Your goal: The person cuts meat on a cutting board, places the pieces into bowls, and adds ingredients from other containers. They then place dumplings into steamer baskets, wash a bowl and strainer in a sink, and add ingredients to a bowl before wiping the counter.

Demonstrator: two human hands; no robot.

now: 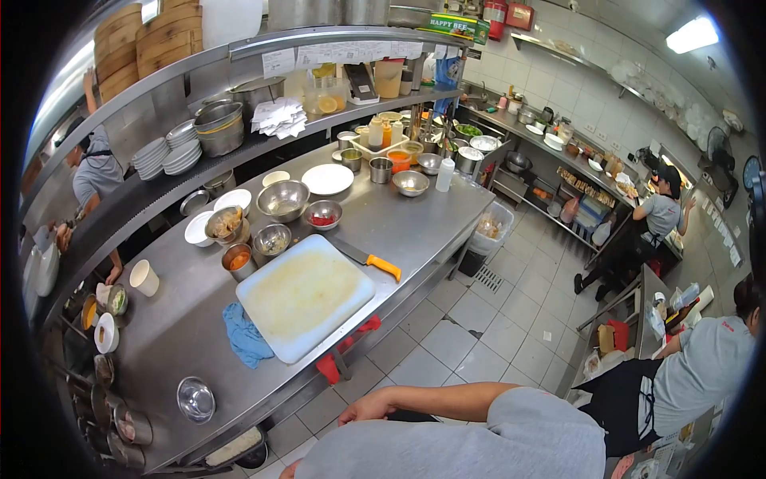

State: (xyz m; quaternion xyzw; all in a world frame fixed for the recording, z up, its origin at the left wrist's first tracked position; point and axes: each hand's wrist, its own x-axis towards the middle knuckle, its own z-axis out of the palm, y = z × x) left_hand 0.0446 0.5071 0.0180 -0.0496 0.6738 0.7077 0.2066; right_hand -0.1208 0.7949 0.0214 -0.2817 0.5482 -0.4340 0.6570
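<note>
My right hand [365, 407] is low in front of my grey shirt, beside the steel table's front edge. Its fingers bend downward and are partly hidden behind the shirt; I see nothing held. Only a sliver of my left hand [290, 471] shows at the bottom edge, with the fingers out of sight. Nearest on the table lies a white cutting board [307, 295], stained yellowish. A knife with an orange handle [384, 267] rests behind it, blade along the board's far edge. A crumpled blue cloth [246, 335] touches the board's left side. A small steel bowl [195, 400] stands nearer.
Behind the board are steel bowls, including one with red pieces [322, 215], white plates [328, 179] and a squeeze bottle [445, 175]. A shelf [319, 120] overhangs the table's far side. Co-workers stand across the shelf [96, 172], at the far counter [661, 215] and at right [702, 367].
</note>
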